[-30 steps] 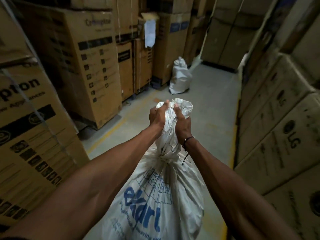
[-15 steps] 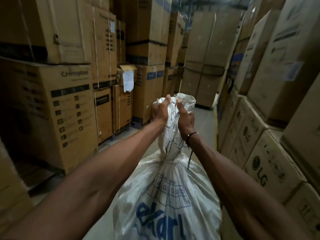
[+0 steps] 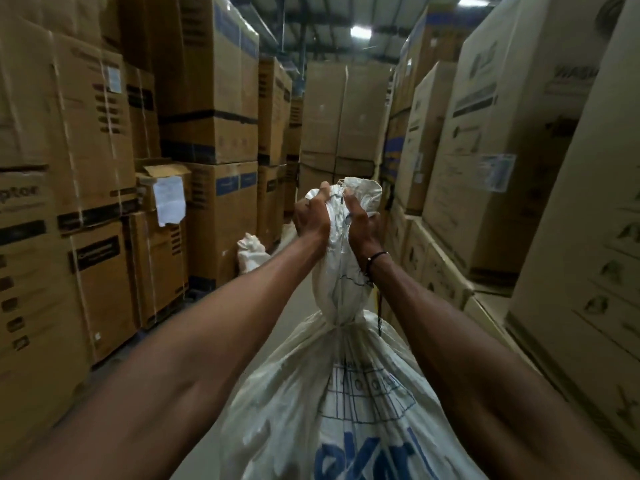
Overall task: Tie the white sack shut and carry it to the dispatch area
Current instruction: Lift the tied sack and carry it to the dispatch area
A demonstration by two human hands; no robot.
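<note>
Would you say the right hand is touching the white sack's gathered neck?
Touching: the head view shows the right hand gripping the white sack by its neck.

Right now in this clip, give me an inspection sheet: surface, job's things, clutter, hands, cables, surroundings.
Surface: grey aisle floor, only a narrow strip shows between the arms.
Job's things: white sack with blue print, neck cinched with a tie; gathered top held up in front of the person.
Clutter: second white sack standing by the left stacks; loose paper sheet hanging off an opened carton.
Hands: left hand and right hand both grip the sack's gathered top from either side; dark band on the right wrist.
Cables: nothing seen; only a dark cord dangling from the wristband.
Surroundings: tall stacked cardboard cartons on both sides, ceiling lights above.
</note>
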